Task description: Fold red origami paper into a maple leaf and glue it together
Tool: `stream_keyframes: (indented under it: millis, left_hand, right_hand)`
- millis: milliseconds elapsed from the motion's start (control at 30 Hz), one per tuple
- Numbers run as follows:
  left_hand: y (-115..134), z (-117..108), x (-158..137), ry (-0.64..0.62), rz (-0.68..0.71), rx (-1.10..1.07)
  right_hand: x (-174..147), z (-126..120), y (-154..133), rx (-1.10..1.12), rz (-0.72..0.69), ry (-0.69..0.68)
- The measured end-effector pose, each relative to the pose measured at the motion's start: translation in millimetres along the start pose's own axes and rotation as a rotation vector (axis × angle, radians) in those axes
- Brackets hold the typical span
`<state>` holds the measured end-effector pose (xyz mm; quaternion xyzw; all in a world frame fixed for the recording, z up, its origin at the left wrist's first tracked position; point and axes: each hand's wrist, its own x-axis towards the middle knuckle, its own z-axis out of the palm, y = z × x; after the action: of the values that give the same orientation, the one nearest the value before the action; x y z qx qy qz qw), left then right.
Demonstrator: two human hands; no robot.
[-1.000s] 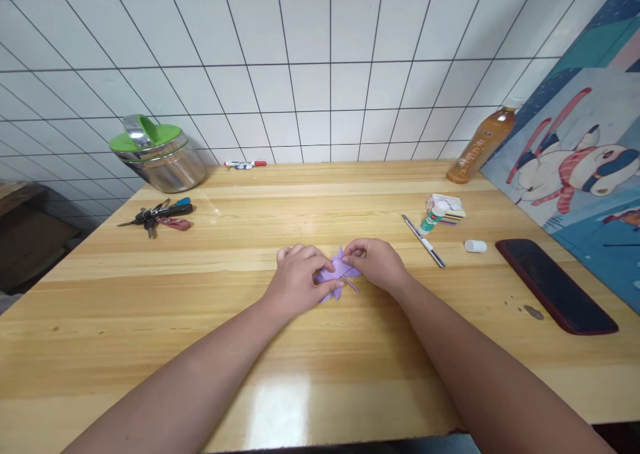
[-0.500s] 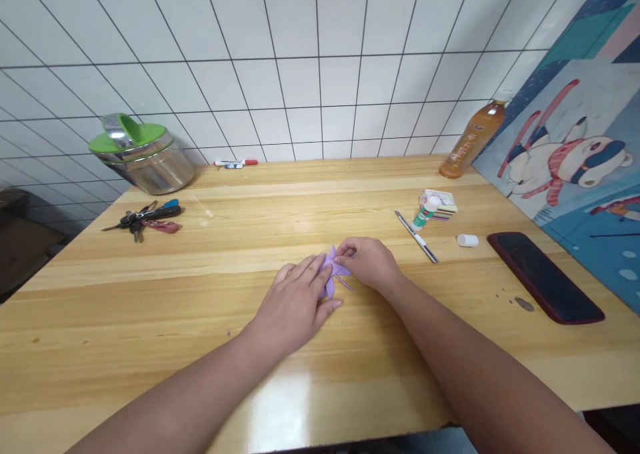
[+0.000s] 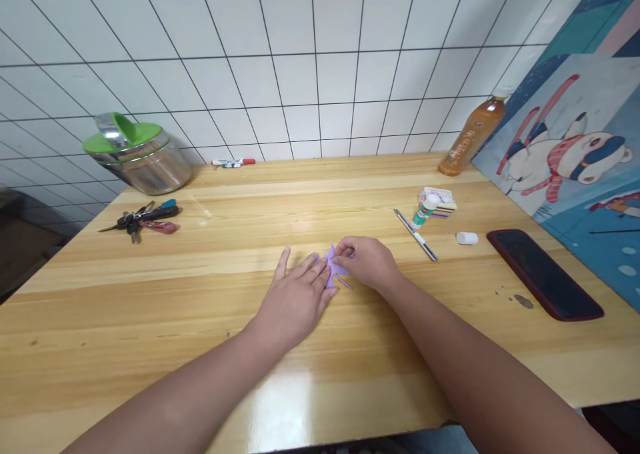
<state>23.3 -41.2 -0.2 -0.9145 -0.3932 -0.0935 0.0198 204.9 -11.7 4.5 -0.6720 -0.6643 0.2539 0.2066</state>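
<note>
A small purple folded paper flower [image 3: 332, 271] with pointed petals lies on the wooden table, partly covered by both hands. A thin purple strip [image 3: 343, 281] sticks out from it at the lower right. My left hand [image 3: 295, 301] lies flat over the flower's left side, fingers stretched, the little finger spread away. From the right, my right hand [image 3: 367, 261] pinches at the flower's upper right part with thumb and forefinger; its fingertips partly hide what they grip.
To the right are a pen [image 3: 416, 235], a glue stick [image 3: 425, 211], a stack of paper [image 3: 445, 202], a white cap [image 3: 467, 239], a phone [image 3: 544, 274] and a drink bottle [image 3: 473, 137]. Keys [image 3: 140, 219], a marker [image 3: 233, 163] and a green-lidded steel pot [image 3: 150, 161] are on the left.
My left hand's little finger has lifted and spread away from the others, and its thumb has drawn in toward the flower. The right hand keeps its pinch; the view has shifted slightly.
</note>
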Motion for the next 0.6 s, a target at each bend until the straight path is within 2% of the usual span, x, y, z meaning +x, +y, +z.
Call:
stream_keyframes:
  millis: [133, 267, 367, 500, 567, 600]
  left_hand:
    - [4, -2, -1, 0.026, -0.013, 0.029]
    - [5, -7, 0, -0.061, 0.022, -0.013]
    - [5, -6, 0, -0.071, 0.042, -0.023]
    - [7, -3, -4, -0.043, 0.068, 0.040]
    - [8, -1, -6, -0.030, 0.065, 0.068]
    - [9, -1, -8, -0.029, 0.072, 0.079]
  right_hand:
    - [-2, 0, -2, -0.014, -0.009, -0.002]
    - [-2, 3, -3, -0.061, 0.001, 0.020]
    - [0, 4, -1, -0.084, -0.011, 0.079]
    - [-6, -8, 4, -0.069, -0.203, 0.149]
    - [-17, -16, 5, -0.154, -0.359, 0.082]
    - [-24, -19, 4, -0.213, -0.436, -0.002]
